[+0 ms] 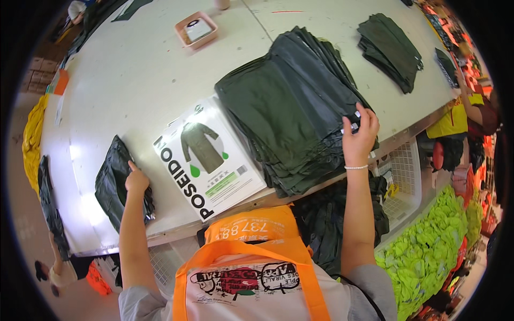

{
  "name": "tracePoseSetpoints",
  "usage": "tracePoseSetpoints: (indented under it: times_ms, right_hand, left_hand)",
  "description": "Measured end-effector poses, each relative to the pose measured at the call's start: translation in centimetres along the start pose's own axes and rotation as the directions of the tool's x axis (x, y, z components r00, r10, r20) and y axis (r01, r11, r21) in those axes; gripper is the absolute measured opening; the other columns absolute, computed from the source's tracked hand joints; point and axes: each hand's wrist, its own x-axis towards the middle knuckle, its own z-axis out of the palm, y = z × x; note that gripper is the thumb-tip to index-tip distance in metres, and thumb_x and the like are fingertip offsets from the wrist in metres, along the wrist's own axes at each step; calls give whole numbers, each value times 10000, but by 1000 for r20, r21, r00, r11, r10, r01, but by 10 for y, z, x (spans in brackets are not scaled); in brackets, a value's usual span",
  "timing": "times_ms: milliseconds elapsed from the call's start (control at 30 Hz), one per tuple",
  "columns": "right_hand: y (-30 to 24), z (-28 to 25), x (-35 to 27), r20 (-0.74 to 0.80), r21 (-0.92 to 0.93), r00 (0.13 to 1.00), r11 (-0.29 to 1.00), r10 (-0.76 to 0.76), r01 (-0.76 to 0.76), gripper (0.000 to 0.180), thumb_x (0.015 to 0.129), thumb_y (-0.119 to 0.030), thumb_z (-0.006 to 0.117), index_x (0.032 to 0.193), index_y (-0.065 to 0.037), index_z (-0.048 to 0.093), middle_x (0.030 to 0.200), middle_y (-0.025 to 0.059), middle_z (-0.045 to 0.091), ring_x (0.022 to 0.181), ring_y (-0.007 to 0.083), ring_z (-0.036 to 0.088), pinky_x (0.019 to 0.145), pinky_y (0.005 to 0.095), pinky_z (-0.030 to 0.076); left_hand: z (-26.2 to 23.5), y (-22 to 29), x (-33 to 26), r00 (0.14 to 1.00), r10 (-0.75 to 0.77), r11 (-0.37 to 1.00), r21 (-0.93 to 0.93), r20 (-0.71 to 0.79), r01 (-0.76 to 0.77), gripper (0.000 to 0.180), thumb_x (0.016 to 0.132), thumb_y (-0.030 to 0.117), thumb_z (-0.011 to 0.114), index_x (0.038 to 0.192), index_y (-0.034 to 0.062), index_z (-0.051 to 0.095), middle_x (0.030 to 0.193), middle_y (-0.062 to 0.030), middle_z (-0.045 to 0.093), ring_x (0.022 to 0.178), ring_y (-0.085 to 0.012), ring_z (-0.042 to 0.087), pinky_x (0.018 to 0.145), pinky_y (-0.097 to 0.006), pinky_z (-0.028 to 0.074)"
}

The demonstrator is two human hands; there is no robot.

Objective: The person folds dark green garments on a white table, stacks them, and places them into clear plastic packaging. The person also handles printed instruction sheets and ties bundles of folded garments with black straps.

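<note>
My left hand [137, 181] rests on a folded dark green garment [111, 179] lying by itself at the left of the table; the index finger is stretched out on the fabric. My right hand [361, 136] lies on the front right corner of a tall stack of folded dark green garments [267, 99], beside small white tags. Its thumb and fingers are spread apart over the top piece. Between my hands, a stack of printed white packaging sheets [209, 160] with a picture of a long green coat lies against the garment stack.
A pink tray [196, 30] with small items stands at the far side. More dark garments [390, 51] lie at the far right. Below the table's front edge are a white crate [401, 179] and a heap of lime-yellow garments [423, 249]. Other people work at both sides.
</note>
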Motion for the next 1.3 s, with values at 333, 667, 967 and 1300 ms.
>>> tracePoseSetpoints:
  times_ms: [333, 667, 967, 1300]
  right_hand:
    - [-12, 5, 10, -73, -13, 997, 999, -38, 37, 234, 744, -52, 722, 930, -63, 582, 960, 106, 572, 871, 316, 522, 770, 401, 436]
    - [-24, -14, -6, 38, 109, 993, 989, -108, 103, 312, 726, -135, 749, 1002, -69, 619, 1080, 88, 600, 1018, 296, 536, 887, 409, 404]
    - [-10, 5, 9, 3, -220, 997, 972, 81, -78, 386, 715, -130, 765, 1063, -129, 597, 1037, 57, 550, 1012, 294, 490, 831, 429, 395]
    - [-79, 10, -22, 313, 424, 898, 891, -310, 161, 202, 698, -142, 756, 851, -90, 634, 847, 48, 604, 866, 260, 575, 778, 372, 415]
  left_hand:
    - [-185, 263, -130, 663, 552, -274, -861, -506, -429, 660, 959, 157, 538, 1507, 157, 171, 1146, -137, 643, 936, -184, 644, 773, -279, 518]
    - [-167, 364, -186, 703, 439, -147, -816, -560, -559, 880, 836, -57, 467, 1520, 188, -30, 1116, -253, 565, 641, -242, 575, 652, -312, 477]
    - [-169, 354, -187, 583, 521, -258, -766, -624, -589, 851, 826, -94, 432, 1522, 139, 0, 1467, -270, 321, 1358, -346, 354, 1065, -313, 304]
    - [-171, 357, -193, 715, 511, -355, -875, -477, -330, 924, 859, 83, 640, 1514, 83, -10, 1435, -228, 374, 1273, -245, 434, 1010, -293, 369]
